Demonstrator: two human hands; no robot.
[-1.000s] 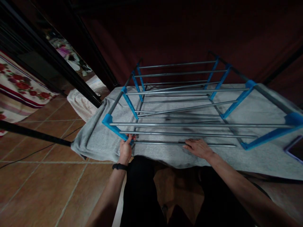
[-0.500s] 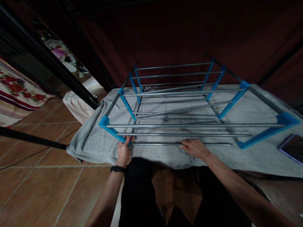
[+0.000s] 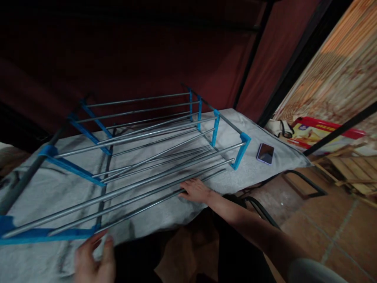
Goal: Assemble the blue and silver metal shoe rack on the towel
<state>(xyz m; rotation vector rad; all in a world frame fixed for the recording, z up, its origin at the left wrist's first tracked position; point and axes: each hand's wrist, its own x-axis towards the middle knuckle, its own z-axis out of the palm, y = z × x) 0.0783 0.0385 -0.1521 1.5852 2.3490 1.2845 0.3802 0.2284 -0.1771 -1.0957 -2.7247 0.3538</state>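
A rack of grey metal rods with blue plastic brackets (image 3: 70, 167) lies on a grey cloth (image 3: 147, 226). My right hand (image 3: 194, 190) closes its fingers around the frontmost metal rod (image 3: 153, 204), right of its middle. At the near left corner is my left hand (image 3: 94, 257), thumb and fingers apart and holding nothing. Its fingertips are beside that rod's left end and the front blue bracket (image 3: 47, 235); whether they touch is unclear. The second metal rod (image 3: 138, 198) runs just behind, its right end near a right-hand blue bracket (image 3: 240, 151). Several loose rods cross inside the rack.
A phone with a purple case (image 3: 265, 153) lies on the cloth to the right. Beyond the cloth are a red and yellow box (image 3: 326, 133), a wooden slatted piece (image 3: 353, 169) and a dark metal post (image 3: 344, 129). A dark red curtain (image 3: 132, 59) hangs behind.
The view has swung right, bringing the box and wooden piece in. My left hand has let go of the bracket corner and opened. My right hand remains on the front rod.
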